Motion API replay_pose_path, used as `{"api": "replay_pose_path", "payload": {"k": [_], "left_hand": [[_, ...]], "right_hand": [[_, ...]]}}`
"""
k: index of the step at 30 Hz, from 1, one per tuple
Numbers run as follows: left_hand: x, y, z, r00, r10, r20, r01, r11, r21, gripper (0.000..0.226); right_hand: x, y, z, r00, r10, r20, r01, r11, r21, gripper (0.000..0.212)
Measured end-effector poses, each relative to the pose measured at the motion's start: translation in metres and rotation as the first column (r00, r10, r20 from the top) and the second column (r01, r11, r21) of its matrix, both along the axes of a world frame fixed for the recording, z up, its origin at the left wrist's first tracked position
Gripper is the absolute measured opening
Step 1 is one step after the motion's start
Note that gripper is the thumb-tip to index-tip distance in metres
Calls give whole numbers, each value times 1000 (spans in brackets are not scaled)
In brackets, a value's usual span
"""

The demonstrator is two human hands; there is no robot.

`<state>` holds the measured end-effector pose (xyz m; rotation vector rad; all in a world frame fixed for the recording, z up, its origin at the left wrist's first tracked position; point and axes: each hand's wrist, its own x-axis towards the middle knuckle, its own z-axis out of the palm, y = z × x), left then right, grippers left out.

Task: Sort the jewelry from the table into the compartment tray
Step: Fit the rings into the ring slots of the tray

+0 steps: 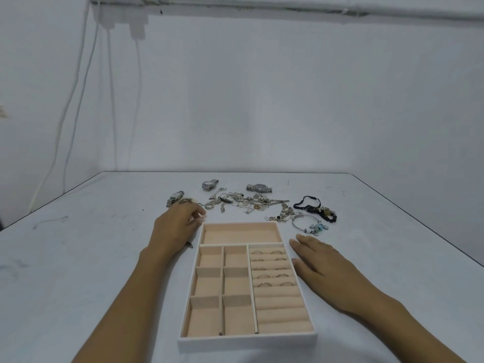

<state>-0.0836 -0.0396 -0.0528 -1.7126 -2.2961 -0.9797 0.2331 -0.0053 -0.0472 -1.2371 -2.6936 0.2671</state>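
A white compartment tray (246, 340) with peach lining lies on the table in front of me. Several rings (272, 276) sit in its ring rolls on the right side; its other compartments hold nothing. Beyond the tray lies a pile of silver chains and rings (243, 201), three watches (259, 188) (209, 184) (175, 197), a silver charm bangle (310, 224) and black beaded bracelets (318, 208). My left hand (175, 229) rests left of the tray's far corner, fingers curled near the pile's left end. My right hand (322, 265) lies flat beside the tray's right wall, holding nothing.
The white table (78, 258) ends at a dark edge on the right. White cables (76, 106) hang down the wall at the left. A small dark object (189, 244) lies under my left wrist.
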Motion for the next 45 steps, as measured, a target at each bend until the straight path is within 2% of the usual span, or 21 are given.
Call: {"api": "replay_pose_path", "payload": {"k": [5,8,12,14,16,21,24,29,33,36,45], "left_hand": [[1,3,0,1000,-3,1,3,1000,-5,18],[-2,3,1,998,47,-43,-49,998,-39,19],[-2,3,2,998,69,-1,-69,995,-67,14],[-1,4,3,997,75,20,-73,994,-76,11],[-2,5,3,995,87,54,-82,993,-85,8],[-1,7,2,983,90,163,-82,995,-53,3],[1,5,2,986,68,155,-62,997,-46,3],[4,4,4,990,49,131,-43,998,-45,5],[4,4,5,992,38,124,-31,998,-62,7],[5,4,5,992,31,121,-23,997,-67,5],[5,3,6,992,18,127,-9,997,-71,6]], "right_hand": [[0,7,16,997,-20,-68,17,999,-38,49],[-5,22,27,994,-31,-108,24,998,-64,34],[-13,52,46,956,-53,-289,-9,978,-209,13],[-18,64,53,914,-109,-390,5,966,-258,12],[-26,74,55,894,-139,-427,44,973,-225,16],[-64,95,54,905,-145,-400,103,987,-125,23],[-95,99,52,939,-96,-331,79,995,-66,21],[-147,104,43,997,64,-46,-65,998,-9,41],[-174,110,29,992,30,119,-45,991,127,42],[-183,114,20,995,0,102,-23,975,223,37],[-183,121,19,987,-99,-124,121,976,182,19]]}}
